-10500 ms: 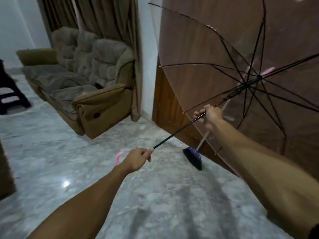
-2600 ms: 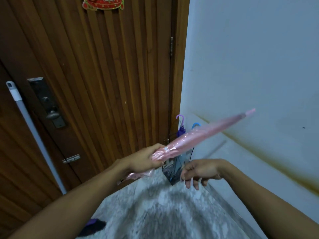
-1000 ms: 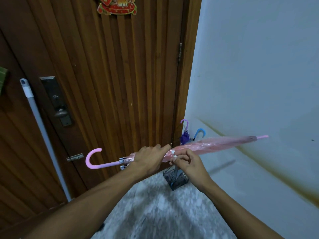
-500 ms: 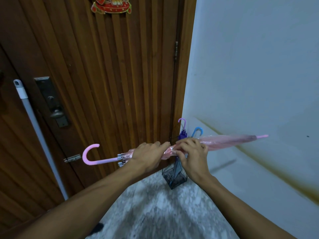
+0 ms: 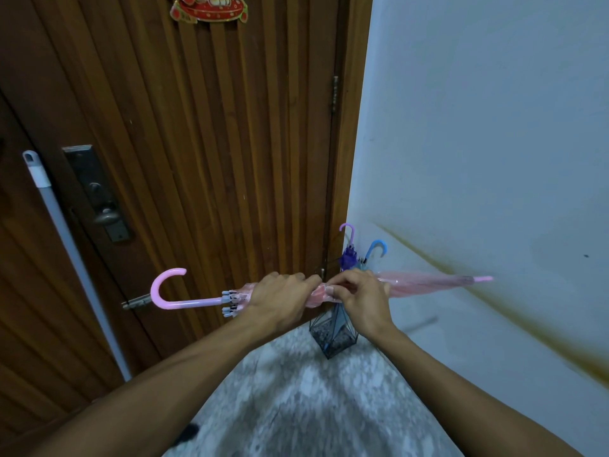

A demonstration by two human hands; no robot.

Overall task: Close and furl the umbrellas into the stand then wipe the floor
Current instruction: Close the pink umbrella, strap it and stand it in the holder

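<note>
head view, one camera, close above both hands

it looks forward and down past the left hand (image 5: 280,300) and right hand (image 5: 361,298), toward the door (image 5: 197,143) beyond them.

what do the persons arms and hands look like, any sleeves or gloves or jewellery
Both forearms are bare right up to the bottom edge of the picture: no sleeves in view. The left hand and the right hand wear no gloves, and no rings, watch or wristband can be seen. The fingernails look short and plain.
</note>
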